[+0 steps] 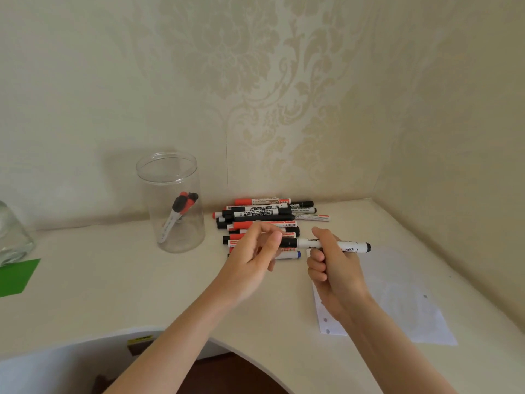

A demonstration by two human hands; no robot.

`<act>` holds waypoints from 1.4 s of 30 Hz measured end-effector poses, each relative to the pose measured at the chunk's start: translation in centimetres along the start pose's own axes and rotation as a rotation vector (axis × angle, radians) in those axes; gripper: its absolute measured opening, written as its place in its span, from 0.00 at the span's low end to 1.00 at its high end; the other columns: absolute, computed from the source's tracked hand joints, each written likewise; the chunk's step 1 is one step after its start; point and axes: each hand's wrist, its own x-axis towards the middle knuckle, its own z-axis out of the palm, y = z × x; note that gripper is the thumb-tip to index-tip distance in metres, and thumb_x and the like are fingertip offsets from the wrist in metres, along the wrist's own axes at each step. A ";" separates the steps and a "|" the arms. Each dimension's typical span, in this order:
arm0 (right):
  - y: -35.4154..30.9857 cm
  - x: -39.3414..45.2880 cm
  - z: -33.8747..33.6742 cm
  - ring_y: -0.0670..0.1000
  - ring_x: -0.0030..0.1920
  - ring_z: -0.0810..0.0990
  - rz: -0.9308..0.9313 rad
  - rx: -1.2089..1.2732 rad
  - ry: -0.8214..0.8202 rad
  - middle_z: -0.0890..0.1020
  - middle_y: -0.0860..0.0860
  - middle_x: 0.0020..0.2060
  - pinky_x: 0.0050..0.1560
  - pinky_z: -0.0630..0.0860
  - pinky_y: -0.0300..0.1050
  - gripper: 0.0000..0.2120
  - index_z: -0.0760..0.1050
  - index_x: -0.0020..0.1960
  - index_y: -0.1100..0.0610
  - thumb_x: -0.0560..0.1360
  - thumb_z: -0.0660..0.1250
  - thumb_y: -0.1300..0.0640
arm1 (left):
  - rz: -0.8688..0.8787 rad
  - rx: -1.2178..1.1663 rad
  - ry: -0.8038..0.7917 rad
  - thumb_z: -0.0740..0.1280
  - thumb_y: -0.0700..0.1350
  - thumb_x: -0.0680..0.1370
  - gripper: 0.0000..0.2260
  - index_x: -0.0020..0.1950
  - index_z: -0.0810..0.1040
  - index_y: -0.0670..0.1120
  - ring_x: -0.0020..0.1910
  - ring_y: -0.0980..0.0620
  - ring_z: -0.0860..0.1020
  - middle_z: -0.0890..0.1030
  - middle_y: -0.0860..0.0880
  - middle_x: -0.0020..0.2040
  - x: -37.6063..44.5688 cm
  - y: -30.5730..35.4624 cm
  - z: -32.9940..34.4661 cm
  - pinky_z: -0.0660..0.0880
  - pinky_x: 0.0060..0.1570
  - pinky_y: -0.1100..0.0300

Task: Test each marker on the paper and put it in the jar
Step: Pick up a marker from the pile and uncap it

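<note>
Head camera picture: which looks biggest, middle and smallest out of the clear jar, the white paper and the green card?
1. white paper
2. clear jar
3. green card, though the picture's edge cuts it off, so its full size is unsure.

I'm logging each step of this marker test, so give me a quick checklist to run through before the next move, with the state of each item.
1. Marker held: ok, the right hand grips its barrel.
2. Cap end in reach: ok, the left hand pinches the black cap end.
3. Cap off: cannot tell; it looks still seated.
4. Paper free for a test stroke: ok, it lies under the right hand.
5. Jar upright and open: ok, a few markers already inside.
6. Pile of markers out of the way: ok, behind the hands.
</note>
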 end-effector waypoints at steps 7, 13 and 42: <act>0.4 -0.4 0.0 0.45 0.22 0.60 -0.050 0.006 -0.021 0.64 0.48 0.23 0.19 0.56 0.36 0.13 0.65 0.39 0.55 0.80 0.63 0.63 | 0.129 0.393 -0.011 0.48 0.55 0.83 0.19 0.45 0.69 0.44 0.34 0.52 0.71 0.73 0.47 0.35 -0.4 0.3 0.3 0.71 0.38 0.55; 0.7 -0.6 0.1 0.47 0.19 0.57 -0.210 0.012 -0.013 0.63 0.49 0.20 0.19 0.52 0.34 0.19 0.58 0.33 0.54 0.79 0.59 0.68 | -0.024 0.197 -0.102 0.51 0.54 0.83 0.18 0.44 0.66 0.41 0.30 0.56 0.61 0.63 0.55 0.30 0.1 1.4 0.6 0.62 0.36 0.54; 1.0 1.1 -2.7 0.47 0.24 0.63 -0.380 -0.766 -0.080 0.65 0.45 0.19 0.33 0.66 0.43 0.19 0.83 0.30 0.54 0.70 0.70 0.40 | 0.074 0.559 -0.142 0.50 0.53 0.83 0.15 0.43 0.67 0.48 0.30 0.51 0.70 0.73 0.47 0.33 1.6 0.9 -1.3 0.68 0.34 0.54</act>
